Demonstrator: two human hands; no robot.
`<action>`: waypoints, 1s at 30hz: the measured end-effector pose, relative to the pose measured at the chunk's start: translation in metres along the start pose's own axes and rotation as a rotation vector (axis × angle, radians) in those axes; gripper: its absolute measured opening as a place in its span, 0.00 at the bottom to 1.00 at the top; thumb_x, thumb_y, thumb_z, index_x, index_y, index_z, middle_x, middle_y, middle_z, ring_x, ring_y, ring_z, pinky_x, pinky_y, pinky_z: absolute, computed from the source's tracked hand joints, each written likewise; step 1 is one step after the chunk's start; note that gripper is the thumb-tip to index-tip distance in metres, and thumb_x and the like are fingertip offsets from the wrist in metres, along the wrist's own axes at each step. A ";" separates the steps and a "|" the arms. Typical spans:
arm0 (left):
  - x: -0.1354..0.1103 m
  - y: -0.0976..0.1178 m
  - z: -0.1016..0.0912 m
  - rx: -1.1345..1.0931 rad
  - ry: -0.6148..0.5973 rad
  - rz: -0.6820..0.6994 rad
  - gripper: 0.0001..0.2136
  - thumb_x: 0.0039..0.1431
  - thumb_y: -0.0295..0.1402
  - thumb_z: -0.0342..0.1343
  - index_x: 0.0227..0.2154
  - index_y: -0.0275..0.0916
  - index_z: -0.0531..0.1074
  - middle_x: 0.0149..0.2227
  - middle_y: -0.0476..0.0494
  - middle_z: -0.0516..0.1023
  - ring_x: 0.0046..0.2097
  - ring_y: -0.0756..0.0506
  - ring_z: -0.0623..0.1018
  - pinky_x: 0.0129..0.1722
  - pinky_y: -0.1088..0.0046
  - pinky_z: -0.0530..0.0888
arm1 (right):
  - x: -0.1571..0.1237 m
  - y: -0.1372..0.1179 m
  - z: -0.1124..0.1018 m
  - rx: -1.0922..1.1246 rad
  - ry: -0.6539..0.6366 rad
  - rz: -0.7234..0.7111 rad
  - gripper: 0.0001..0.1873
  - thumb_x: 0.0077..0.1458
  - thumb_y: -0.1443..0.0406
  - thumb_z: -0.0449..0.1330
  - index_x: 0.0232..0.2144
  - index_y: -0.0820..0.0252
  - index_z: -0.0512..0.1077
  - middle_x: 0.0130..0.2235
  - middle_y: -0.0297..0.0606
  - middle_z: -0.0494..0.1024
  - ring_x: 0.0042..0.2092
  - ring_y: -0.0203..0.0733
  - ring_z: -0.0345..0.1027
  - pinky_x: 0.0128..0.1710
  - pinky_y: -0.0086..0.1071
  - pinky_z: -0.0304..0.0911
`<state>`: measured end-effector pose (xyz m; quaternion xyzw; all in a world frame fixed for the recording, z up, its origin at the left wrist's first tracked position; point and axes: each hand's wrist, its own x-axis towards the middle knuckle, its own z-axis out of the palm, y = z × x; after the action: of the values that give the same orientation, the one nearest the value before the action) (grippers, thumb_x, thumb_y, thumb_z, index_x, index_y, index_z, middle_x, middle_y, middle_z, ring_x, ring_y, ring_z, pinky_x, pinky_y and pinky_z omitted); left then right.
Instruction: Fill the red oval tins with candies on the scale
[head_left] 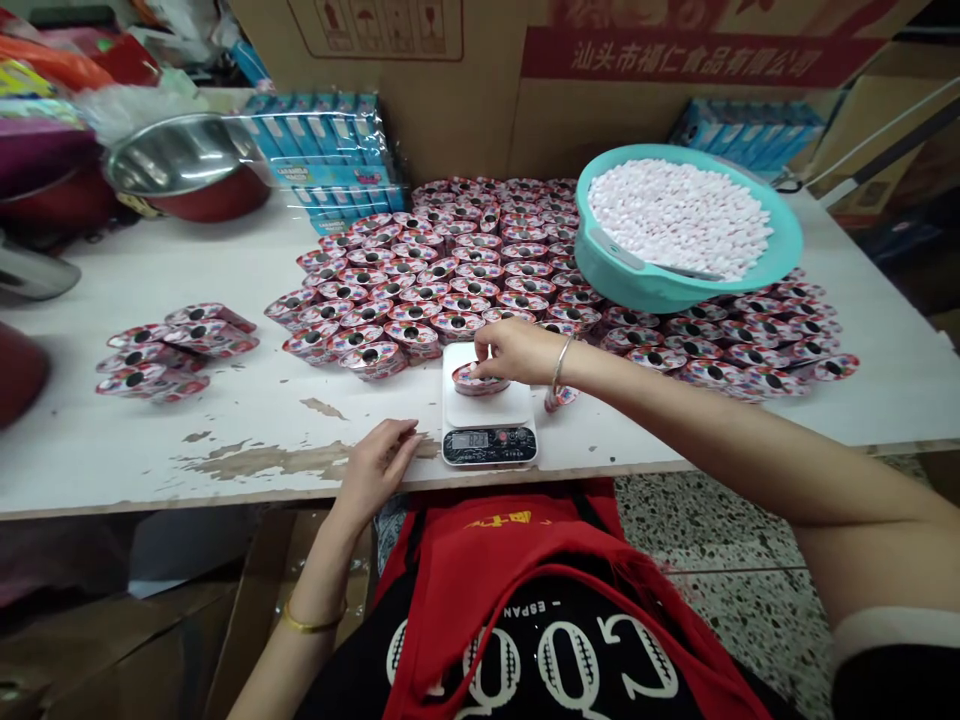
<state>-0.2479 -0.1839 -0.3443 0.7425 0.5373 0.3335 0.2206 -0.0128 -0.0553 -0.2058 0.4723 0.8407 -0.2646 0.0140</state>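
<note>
A small white digital scale (pixel 487 412) sits at the table's front edge. On its platform lies one printed tin (pixel 478 381). My right hand (pixel 517 350) reaches over it, fingers pinched on the tin's rim. My left hand (pixel 379 463) rests flat on the table edge just left of the scale, fingers loosely stretched, holding nothing. Behind the scale lies a large spread of the same tins (pixel 465 270). Another tin (pixel 560 397) sits under my right wrist.
A teal bowl (pixel 660 285) heaped with small white candies stands at back right on the tins. A small pile of tins (pixel 176 350) lies at left. A steel bowl (pixel 180 155), blue boxes (pixel 330 160) and cardboard cartons stand at the back.
</note>
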 end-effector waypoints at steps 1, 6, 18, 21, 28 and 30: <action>0.000 0.000 0.000 0.003 -0.001 0.001 0.10 0.66 0.38 0.51 0.45 0.39 0.70 0.41 0.43 0.76 0.40 0.48 0.75 0.40 0.70 0.73 | 0.000 -0.002 0.000 -0.030 -0.003 0.001 0.09 0.54 0.64 0.66 0.32 0.66 0.75 0.31 0.39 0.74 0.33 0.35 0.62 0.31 0.28 0.51; -0.001 -0.001 -0.001 0.020 -0.001 0.001 0.11 0.66 0.38 0.50 0.45 0.38 0.70 0.40 0.42 0.76 0.40 0.47 0.76 0.39 0.69 0.73 | 0.002 -0.001 -0.001 -0.023 0.010 0.007 0.06 0.56 0.66 0.64 0.32 0.67 0.75 0.29 0.37 0.73 0.31 0.34 0.62 0.32 0.27 0.52; 0.025 0.022 0.003 0.145 0.242 0.163 0.16 0.64 0.34 0.54 0.54 0.39 0.67 0.48 0.37 0.72 0.50 0.42 0.71 0.50 0.63 0.70 | -0.023 0.028 -0.007 1.255 0.030 0.189 0.06 0.57 0.74 0.56 0.28 0.66 0.67 0.22 0.31 0.64 0.20 0.25 0.47 0.16 0.21 0.40; 0.034 0.025 0.003 0.169 0.257 0.220 0.17 0.64 0.34 0.53 0.55 0.41 0.67 0.50 0.37 0.70 0.52 0.42 0.70 0.53 0.61 0.67 | -0.038 0.038 -0.007 1.348 0.050 0.295 0.08 0.53 0.79 0.54 0.32 0.67 0.70 0.26 0.36 0.69 0.22 0.25 0.54 0.18 0.19 0.49; 0.045 0.030 0.010 0.311 0.131 0.305 0.23 0.65 0.43 0.49 0.62 0.45 0.59 0.64 0.36 0.57 0.64 0.36 0.57 0.62 0.52 0.55 | -0.053 0.054 0.004 1.284 0.074 0.322 0.05 0.57 0.76 0.56 0.33 0.68 0.70 0.29 0.38 0.72 0.22 0.25 0.57 0.17 0.17 0.48; 0.047 0.032 0.013 0.335 0.107 0.320 0.24 0.66 0.45 0.47 0.63 0.45 0.58 0.66 0.37 0.54 0.66 0.36 0.53 0.63 0.52 0.53 | -0.052 0.056 0.007 1.254 0.073 0.297 0.05 0.58 0.76 0.55 0.32 0.68 0.70 0.27 0.37 0.70 0.21 0.24 0.56 0.16 0.17 0.46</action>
<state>-0.2084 -0.1492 -0.3192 0.8257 0.4718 0.3091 0.0098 0.0595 -0.0766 -0.2220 0.5107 0.4523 -0.6845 -0.2569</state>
